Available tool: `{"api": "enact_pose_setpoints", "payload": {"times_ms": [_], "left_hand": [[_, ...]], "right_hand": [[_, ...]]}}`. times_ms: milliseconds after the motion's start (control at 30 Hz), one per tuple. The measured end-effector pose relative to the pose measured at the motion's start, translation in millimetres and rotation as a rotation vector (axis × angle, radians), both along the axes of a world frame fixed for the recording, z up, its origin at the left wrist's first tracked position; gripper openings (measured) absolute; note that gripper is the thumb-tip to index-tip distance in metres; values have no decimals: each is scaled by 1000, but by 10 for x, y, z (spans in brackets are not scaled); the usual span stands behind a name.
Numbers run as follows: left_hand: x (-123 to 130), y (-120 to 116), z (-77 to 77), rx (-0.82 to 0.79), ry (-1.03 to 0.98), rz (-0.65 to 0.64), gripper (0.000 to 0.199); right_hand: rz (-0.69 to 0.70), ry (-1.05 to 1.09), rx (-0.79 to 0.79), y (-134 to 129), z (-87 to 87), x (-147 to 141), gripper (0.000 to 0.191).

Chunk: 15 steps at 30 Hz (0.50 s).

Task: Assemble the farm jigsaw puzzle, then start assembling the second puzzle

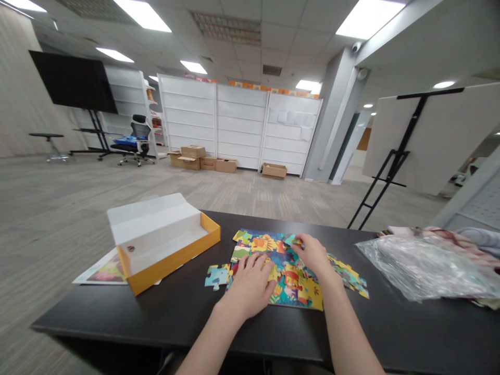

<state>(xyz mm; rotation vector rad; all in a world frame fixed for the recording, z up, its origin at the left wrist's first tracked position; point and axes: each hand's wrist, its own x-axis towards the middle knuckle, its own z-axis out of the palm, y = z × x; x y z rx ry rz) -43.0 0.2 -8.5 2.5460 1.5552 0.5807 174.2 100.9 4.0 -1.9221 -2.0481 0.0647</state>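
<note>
A colourful jigsaw puzzle (287, 278) of joined pieces lies flat on the black table (183, 317). My left hand (252, 284) rests palm down over its lower left part, fingers spread, covering some pieces. At the puzzle's upper right, my right hand (313, 253) pinches a small teal puzzle piece (290, 240) between thumb and fingers, low over the other pieces. Light blue pieces (217, 276) lie just left of my left hand. More pieces (349, 273) are heaped to the right of my right wrist, partly hidden by it.
An open yellow box (172, 265) with a white inside stands at the left on a printed sheet (103, 269). Clear plastic bags and cloth (433, 263) lie at the right. Beyond the table are cardboard boxes (216, 164), an office chair (136, 140) and a board on an easel (429, 138).
</note>
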Motion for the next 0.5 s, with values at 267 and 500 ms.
{"api": "enact_pose_setpoints", "payload": {"times_ms": [267,500], "left_hand": [[-3,-3,16,-19,19,-1,39],[35,7,57,-11,6,-16,36]], "right_hand": [[-212,62,106,-127,39,635,31],[-35,80,13,-127,76,542,29]]}}
